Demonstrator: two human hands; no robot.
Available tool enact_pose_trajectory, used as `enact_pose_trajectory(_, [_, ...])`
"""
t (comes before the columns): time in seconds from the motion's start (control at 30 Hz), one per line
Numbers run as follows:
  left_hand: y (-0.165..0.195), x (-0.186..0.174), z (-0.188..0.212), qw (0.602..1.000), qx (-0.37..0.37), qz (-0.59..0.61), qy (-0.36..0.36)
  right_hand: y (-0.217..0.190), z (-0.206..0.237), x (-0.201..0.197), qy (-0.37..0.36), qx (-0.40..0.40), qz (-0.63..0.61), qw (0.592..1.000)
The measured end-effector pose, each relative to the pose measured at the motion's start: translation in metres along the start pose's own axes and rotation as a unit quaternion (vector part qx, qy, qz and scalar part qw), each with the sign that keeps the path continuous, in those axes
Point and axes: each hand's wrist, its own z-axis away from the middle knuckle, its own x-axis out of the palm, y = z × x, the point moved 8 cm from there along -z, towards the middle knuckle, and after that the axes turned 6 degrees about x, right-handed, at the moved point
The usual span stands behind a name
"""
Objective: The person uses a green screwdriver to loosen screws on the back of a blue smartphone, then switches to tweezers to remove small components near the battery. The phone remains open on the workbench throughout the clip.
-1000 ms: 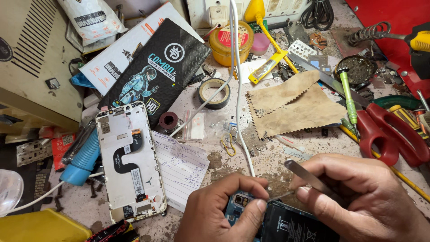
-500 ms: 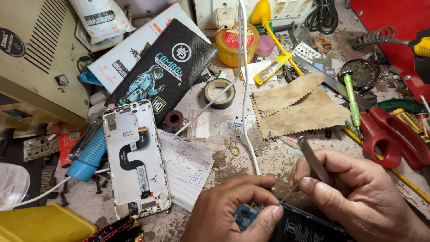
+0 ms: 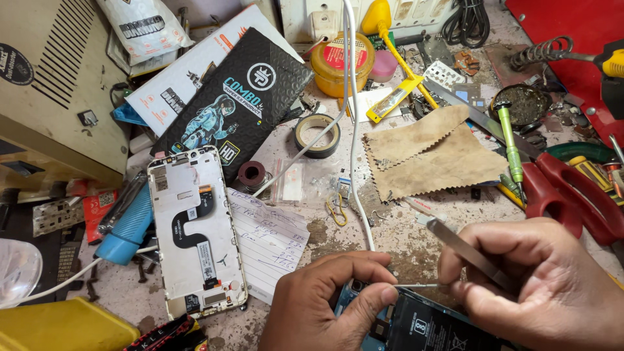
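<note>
Two hands work over an opened phone [image 3: 422, 328] at the bottom edge of the bench. The right hand [image 3: 539, 286] pinches metal tweezers [image 3: 465, 250] shut, their fine tip reaching left to the left hand [image 3: 331, 302], whose fingers press down on the phone's top corner. Further left lies a white phone frame [image 3: 195, 231] beside a handwritten paper slip [image 3: 270, 240]; a tan cloth [image 3: 432, 153] sits beyond.

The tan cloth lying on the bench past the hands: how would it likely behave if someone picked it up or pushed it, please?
The tan cloth lies folded over itself with soft creases, so it would probably droop when lifted. It looks thin, so likely light. Pushed, it would probably bunch up rather than slide, since the bench looks rough and gritty.
</note>
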Motion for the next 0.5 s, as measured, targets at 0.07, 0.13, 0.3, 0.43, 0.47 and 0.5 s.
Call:
enact_pose_trajectory(0.07, [-0.008,0.001,0.001,0.998,-0.051,0.025,0.001,-0.001,-0.001,0.002,-0.003,0.000,0.026,1.000])
enact_pose_trajectory(0.13, [-0.014,0.002,0.002,0.995,-0.091,0.044,0.001,-0.003,-0.002,0.003,0.000,0.000,0.060,0.998])
enact_pose_trajectory(0.3, [-0.013,0.002,0.003,0.994,-0.090,0.062,0.010,-0.010,-0.002,0.005,-0.002,-0.022,0.059,0.998])
enact_pose_trajectory(0.43, [-0.012,0.001,0.003,0.995,-0.082,0.061,0.014,-0.001,-0.002,0.003,0.023,0.031,0.011,0.999])
enact_pose_trajectory(0.47, [-0.010,0.000,0.003,0.996,-0.074,0.050,0.015,0.000,-0.003,0.003,0.023,0.032,0.031,0.999])
enact_pose_trajectory(0.5, [-0.009,0.000,0.003,0.997,-0.066,0.039,0.015,0.002,-0.004,0.002,0.028,0.039,0.030,0.998])
